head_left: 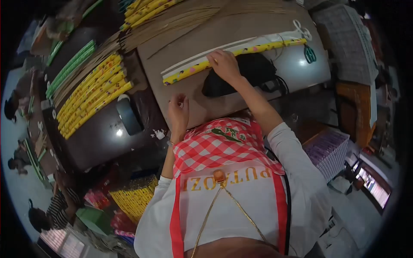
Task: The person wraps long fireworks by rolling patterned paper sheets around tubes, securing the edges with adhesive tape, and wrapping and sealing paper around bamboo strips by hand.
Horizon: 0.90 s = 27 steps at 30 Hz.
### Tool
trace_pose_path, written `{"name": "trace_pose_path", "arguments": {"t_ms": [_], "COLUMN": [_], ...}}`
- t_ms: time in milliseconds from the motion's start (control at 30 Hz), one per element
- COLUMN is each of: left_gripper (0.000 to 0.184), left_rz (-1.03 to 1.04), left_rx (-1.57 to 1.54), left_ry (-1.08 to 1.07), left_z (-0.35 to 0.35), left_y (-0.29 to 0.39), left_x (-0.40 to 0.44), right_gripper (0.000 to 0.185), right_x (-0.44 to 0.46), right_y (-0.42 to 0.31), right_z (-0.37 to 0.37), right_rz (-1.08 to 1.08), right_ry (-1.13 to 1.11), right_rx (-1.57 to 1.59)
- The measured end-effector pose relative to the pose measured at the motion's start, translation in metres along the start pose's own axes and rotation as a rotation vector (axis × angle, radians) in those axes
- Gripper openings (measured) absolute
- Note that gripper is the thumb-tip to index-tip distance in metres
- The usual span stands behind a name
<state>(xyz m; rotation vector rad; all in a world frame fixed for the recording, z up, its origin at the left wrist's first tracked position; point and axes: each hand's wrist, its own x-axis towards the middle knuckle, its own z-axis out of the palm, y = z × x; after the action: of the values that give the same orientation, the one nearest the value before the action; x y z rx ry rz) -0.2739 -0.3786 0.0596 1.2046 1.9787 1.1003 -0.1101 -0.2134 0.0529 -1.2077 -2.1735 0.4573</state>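
Note:
A long yellow tube (185, 74) with a coloured pattern lies across the table in front of me. My right hand (223, 65) is closed on it near its middle, fingers bent over the top. Along its far side runs a thin white strip (193, 59). My left hand (178, 111) hovers by the near edge of the table, apart from the tube, fingers curled in; I cannot make out anything in them. Just below the tube, partly under my right forearm, rests a black object (254, 71). Green-handled scissors (309, 54) lie at the tube's right end.
Several finished-looking yellow rolls (92, 94) and green rolls (71, 71) are stacked on the dark table at left, beside a dark rounded object (129, 115). Thin brown sticks (180, 26) spread along the back. A white cord loop (303, 29) sits at right. Other people work at far left.

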Motion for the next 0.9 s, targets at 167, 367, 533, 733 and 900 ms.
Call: {"name": "trace_pose_path", "arguments": {"t_ms": [167,367,533,733,900], "left_gripper": [0.014,0.008,0.009,0.011,0.013], "left_rz": [0.323,0.373,0.302,0.118,-0.011], "left_rx": [0.122,0.184,0.257,0.393,0.397], "left_ry": [-0.126,-0.204,-0.101,-0.012,0.045], "left_z": [0.041,0.115,0.194,0.236,0.249], "left_y": [0.042,0.092,0.097,0.089,0.087], "left_x": [0.030,0.087,0.125,0.141,0.136], "right_gripper": [0.014,0.016,0.016,0.020,0.031], "right_x": [-0.035,-0.049,-0.018,0.025,0.047], "right_y": [0.002,0.086,0.198,0.263,0.267], "right_z": [-0.062,-0.134,-0.171,-0.157,-0.128], "right_rz": [0.013,0.415,0.405,0.205,0.146], "right_ry": [0.174,0.119,0.173,-0.076,-0.302], "right_rx": [0.070,0.175,0.127,0.085,-0.058]}}
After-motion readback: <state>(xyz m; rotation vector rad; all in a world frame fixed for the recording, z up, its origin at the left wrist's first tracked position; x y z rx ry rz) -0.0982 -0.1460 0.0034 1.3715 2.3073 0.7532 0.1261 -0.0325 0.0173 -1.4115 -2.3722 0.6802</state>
